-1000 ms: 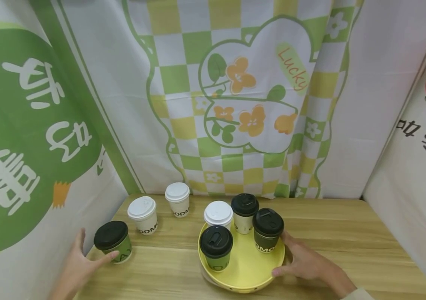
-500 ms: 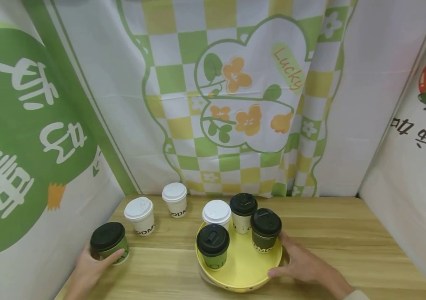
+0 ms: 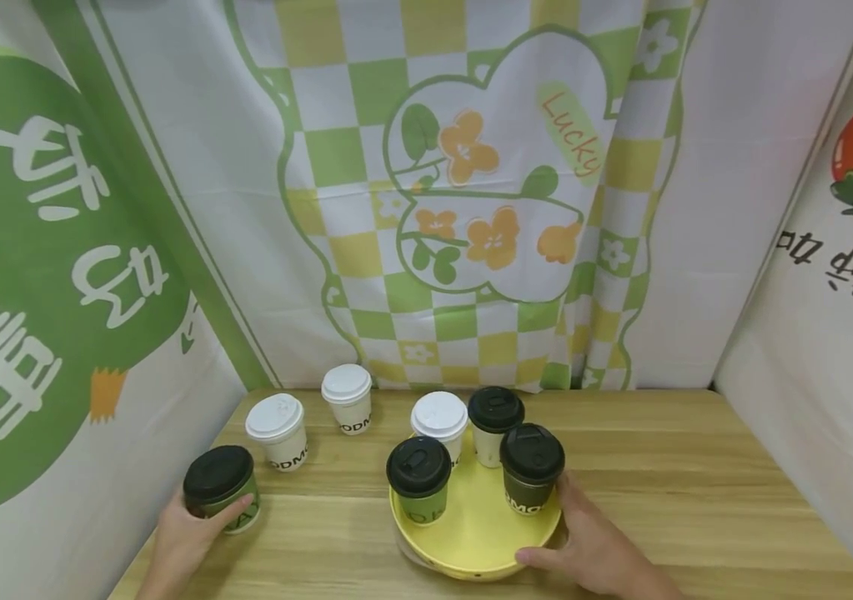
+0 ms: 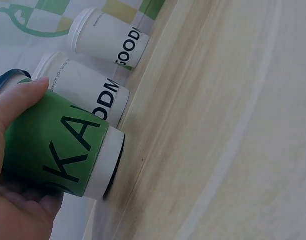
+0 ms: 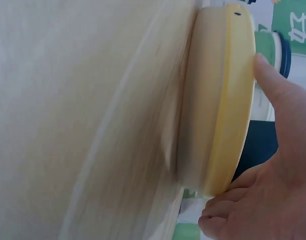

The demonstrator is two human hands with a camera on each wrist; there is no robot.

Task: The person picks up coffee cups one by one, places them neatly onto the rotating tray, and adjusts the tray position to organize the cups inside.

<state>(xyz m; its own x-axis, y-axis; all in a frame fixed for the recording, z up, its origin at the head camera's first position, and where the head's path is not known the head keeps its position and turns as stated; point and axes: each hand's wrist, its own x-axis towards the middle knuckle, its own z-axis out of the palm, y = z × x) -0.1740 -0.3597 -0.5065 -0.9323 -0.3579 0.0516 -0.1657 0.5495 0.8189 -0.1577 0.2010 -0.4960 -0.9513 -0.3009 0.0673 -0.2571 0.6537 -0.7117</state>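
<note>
My left hand grips a green paper cup with a black lid, thumb across its front and fingers behind it. In the left wrist view, the green cup has its white base close over the wood, a dark shadow under its edge. On the right, my right hand holds the rim of a round yellow tray, thumb at the front and fingers round the side. The tray bears a green cup, a white-lidded cup, a black-lidded white cup and a dark cup.
Two white cups with white lids, a nearer cup and a farther cup, stand behind my left hand. The wooden table runs back to a checkered cloth. Printed cloth walls close in both sides.
My left hand has moved in and closed round the green cup. The tray has turned slightly clockwise: its front-left cup shifted back, its right cup forward, as my right hand moved with the rim.
</note>
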